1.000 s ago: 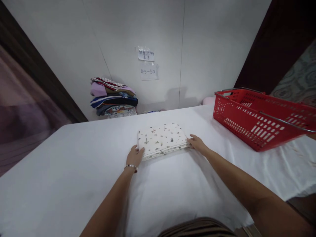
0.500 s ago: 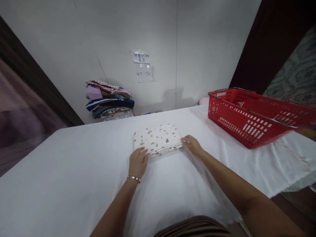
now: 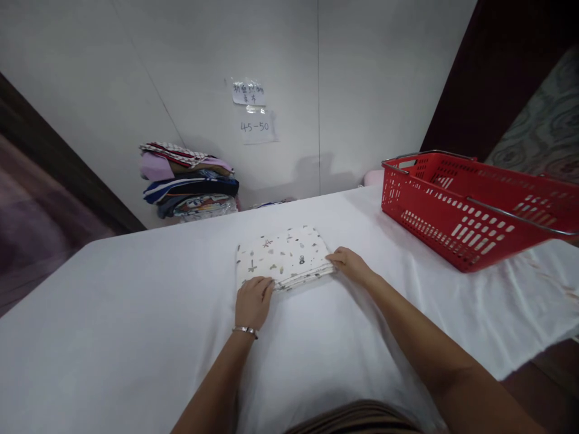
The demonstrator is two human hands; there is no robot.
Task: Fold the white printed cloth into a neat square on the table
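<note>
A folded white cloth (image 3: 284, 256) with small printed figures lies on the white-covered table (image 3: 149, 313) in front of me. Its layered folded edge faces my body. My left hand (image 3: 254, 301), with a bracelet at the wrist, is closed on the near left corner, fingers on top and thumb at the folded edge. At the near right corner, my right hand (image 3: 348, 263) pinches the layers between thumb and fingers. The underside of the cloth is hidden.
A red plastic basket (image 3: 434, 226) with metal handles stands on the table's right side. Behind the table's back edge rises a pile of folded fabrics (image 3: 192, 181). Two handwritten paper signs (image 3: 259, 126) hang on the wall. A pink curtain (image 3: 40, 229) hangs at the left.
My left hand has shifted from the cloth's left side round to its near left corner. My right hand keeps to the right corner. The view has swung slightly.
</note>
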